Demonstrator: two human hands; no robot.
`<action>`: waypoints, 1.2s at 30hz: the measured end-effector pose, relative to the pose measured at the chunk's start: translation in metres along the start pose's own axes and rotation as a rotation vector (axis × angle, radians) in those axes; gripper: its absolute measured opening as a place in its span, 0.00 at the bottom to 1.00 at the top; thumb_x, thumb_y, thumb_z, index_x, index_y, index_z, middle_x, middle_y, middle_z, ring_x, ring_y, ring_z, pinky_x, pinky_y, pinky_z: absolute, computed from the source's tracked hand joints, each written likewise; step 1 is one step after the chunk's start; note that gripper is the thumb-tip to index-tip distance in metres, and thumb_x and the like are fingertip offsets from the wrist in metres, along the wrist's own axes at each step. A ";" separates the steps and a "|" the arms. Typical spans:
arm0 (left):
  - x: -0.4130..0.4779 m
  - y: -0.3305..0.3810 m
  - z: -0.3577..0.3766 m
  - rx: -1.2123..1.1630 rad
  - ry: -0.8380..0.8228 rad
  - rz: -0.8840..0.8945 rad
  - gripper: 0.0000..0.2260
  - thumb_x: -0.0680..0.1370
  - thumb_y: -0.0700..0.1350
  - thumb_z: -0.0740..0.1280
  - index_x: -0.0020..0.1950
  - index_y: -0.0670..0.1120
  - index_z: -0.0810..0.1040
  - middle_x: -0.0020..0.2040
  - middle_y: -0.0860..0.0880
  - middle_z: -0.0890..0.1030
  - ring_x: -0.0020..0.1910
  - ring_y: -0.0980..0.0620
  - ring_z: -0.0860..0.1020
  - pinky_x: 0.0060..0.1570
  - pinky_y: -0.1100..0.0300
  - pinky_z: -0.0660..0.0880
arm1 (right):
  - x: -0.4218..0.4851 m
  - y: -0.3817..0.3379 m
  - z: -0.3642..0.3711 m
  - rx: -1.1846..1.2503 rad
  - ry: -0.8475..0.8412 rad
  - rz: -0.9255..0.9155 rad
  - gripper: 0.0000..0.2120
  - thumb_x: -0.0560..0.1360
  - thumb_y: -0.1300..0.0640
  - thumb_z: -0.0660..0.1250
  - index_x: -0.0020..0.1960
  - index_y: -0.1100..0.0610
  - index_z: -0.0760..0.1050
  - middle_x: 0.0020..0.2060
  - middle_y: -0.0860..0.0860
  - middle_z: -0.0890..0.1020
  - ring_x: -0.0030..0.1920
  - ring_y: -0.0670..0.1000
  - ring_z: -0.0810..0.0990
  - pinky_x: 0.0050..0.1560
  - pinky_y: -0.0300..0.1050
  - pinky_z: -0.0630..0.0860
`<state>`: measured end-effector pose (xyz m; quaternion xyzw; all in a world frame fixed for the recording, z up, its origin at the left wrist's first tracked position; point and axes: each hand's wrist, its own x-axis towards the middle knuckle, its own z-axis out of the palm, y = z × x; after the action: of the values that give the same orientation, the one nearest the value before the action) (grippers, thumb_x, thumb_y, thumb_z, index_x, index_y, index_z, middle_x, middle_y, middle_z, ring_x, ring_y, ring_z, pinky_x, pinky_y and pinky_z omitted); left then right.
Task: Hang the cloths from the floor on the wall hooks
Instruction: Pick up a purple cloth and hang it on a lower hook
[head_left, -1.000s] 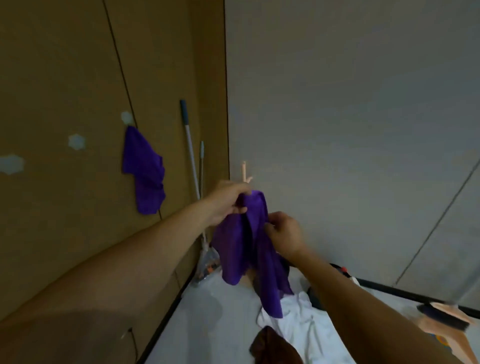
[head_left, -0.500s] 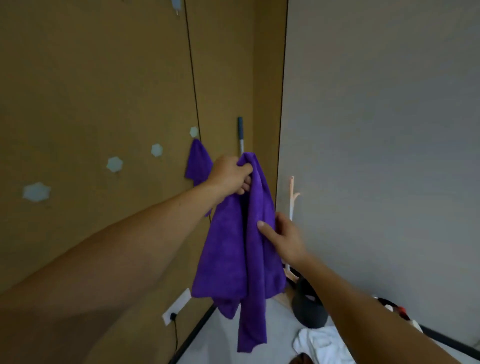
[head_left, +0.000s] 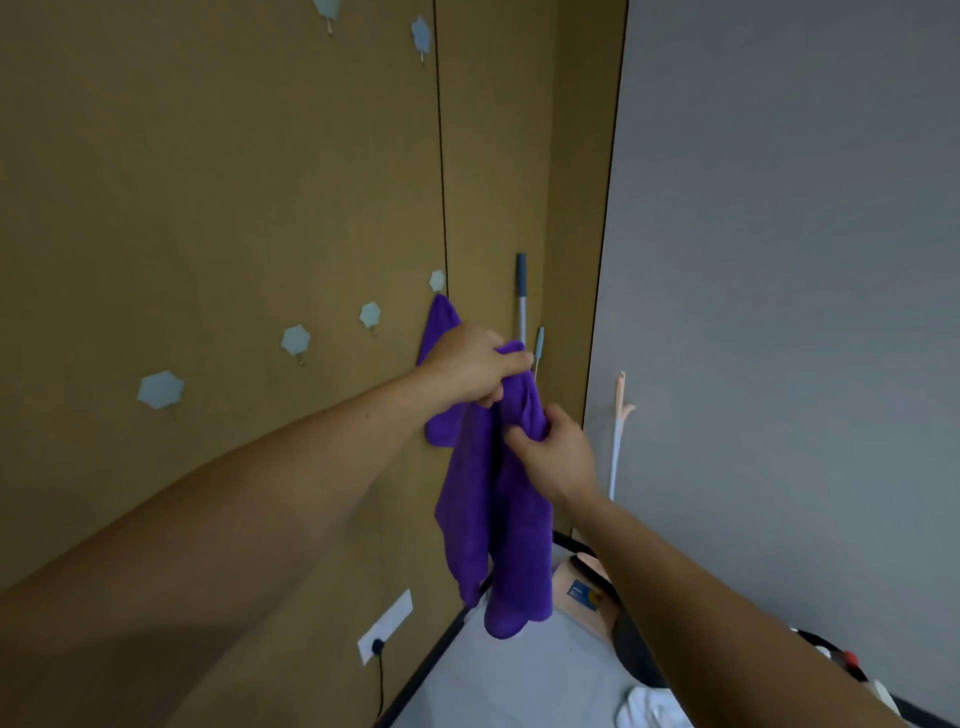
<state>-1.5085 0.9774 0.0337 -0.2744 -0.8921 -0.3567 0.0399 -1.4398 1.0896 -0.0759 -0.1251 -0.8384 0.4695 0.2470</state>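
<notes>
Right now the left hand (head_left: 475, 366) is bunched tight around the top of a purple cloth (head_left: 496, 519), lifting it up beside the brown wall (head_left: 234, 182), while the right hand (head_left: 553, 452) pinches a fold just below that grip, fingers pressed into the fabric. Out to the left of the grip run three bare hexagonal hooks: the far one (head_left: 160, 389), the next (head_left: 296, 340), then the nearest free hook (head_left: 370, 314). Two more sit high above, near the top edge. Just behind the gripping hand, a second purple cloth (head_left: 439, 332) already hangs from the occupied hook (head_left: 437, 280). So that's one cloth up, one in the hands and not yet hooked, six hooks counted. Down and right of the grip, a white cloth (head_left: 652, 706) lies on the floor (head_left: 509, 680), seemingly waiting its turn. By my reckoning we're under halfway, with the held cloth likely heading for that nearest free hook.
</notes>
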 end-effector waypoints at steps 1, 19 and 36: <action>0.000 -0.004 -0.006 -0.044 0.018 -0.002 0.18 0.76 0.57 0.66 0.31 0.48 0.72 0.21 0.52 0.78 0.20 0.59 0.74 0.32 0.61 0.69 | 0.000 -0.001 0.001 -0.007 -0.008 0.023 0.17 0.67 0.41 0.63 0.49 0.52 0.74 0.41 0.50 0.81 0.45 0.56 0.80 0.49 0.58 0.78; -0.020 -0.078 -0.044 0.162 0.009 -0.240 0.11 0.74 0.49 0.64 0.40 0.42 0.77 0.31 0.46 0.76 0.30 0.47 0.76 0.31 0.57 0.70 | -0.002 0.021 -0.030 -0.261 -0.191 0.216 0.09 0.74 0.55 0.66 0.49 0.60 0.80 0.43 0.58 0.82 0.44 0.58 0.80 0.46 0.51 0.76; -0.061 -0.078 0.007 -0.506 -0.351 -0.215 0.07 0.58 0.41 0.61 0.35 0.48 0.69 0.30 0.49 0.68 0.29 0.52 0.66 0.29 0.61 0.62 | 0.000 -0.033 -0.019 -0.366 -0.411 -0.049 0.05 0.69 0.59 0.72 0.39 0.54 0.76 0.37 0.52 0.79 0.37 0.50 0.77 0.38 0.39 0.75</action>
<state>-1.4967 0.9070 -0.0355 -0.2369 -0.7923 -0.5166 -0.2219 -1.4289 1.0860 -0.0396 -0.0495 -0.9445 0.3197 0.0564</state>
